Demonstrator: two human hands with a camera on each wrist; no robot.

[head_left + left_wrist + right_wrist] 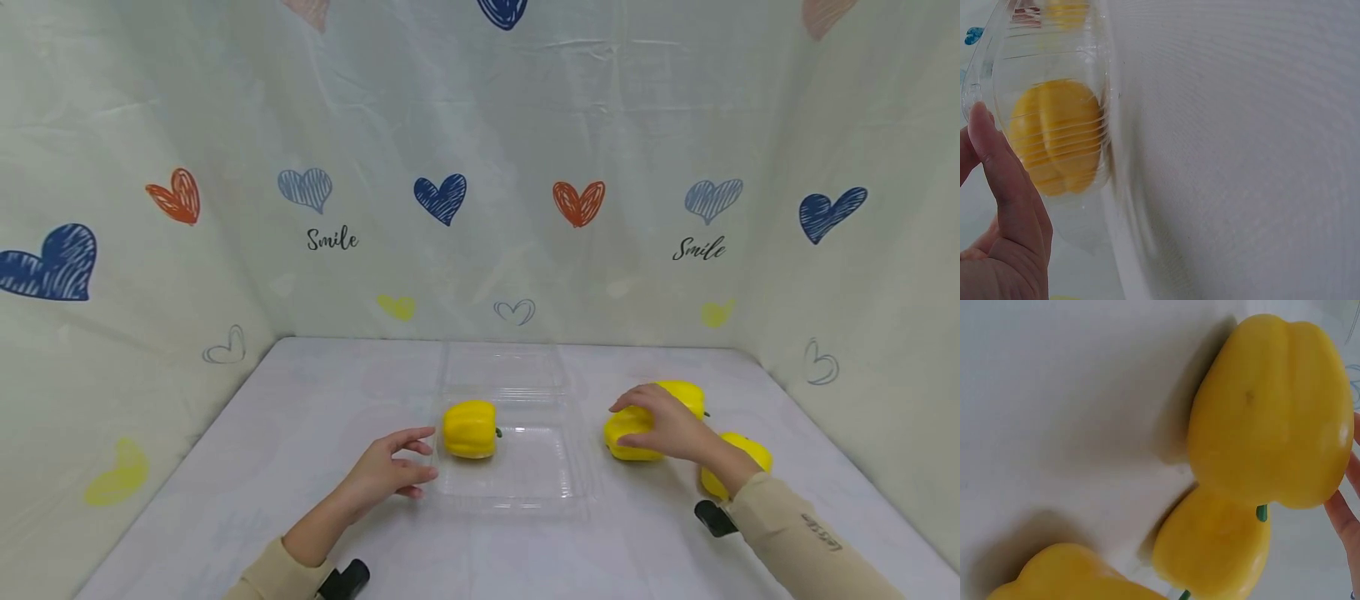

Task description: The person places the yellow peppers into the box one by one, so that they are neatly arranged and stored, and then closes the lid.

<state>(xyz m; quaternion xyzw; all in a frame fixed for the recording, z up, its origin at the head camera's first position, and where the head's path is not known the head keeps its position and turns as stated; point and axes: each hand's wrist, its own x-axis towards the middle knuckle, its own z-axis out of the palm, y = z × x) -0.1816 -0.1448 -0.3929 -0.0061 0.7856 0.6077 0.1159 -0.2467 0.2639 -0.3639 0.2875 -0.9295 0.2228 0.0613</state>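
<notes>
A yellow bell pepper (469, 429) lies on its side in the left part of a clear plastic clamshell box (536, 500), stem to the right. At the box's left edge is my left hand (390, 471), fingers spread; in the left wrist view a fingertip meets the clear wall, and the pepper (1057, 137) shows through it. On the right, my right hand (667, 421) grips another yellow bell pepper (621, 429) from above, thumb in front and fingers behind. The right wrist view shows this pepper (1266, 412) with fingers at its right side.
Two more yellow bell peppers lie near the right hand: one behind it (684, 395) and one partly under the forearm (753, 450). The box's raised or laid-back lid (502, 367) extends toward the back of the white table (337, 375). A heart-printed curtain (510, 275) surrounds the table.
</notes>
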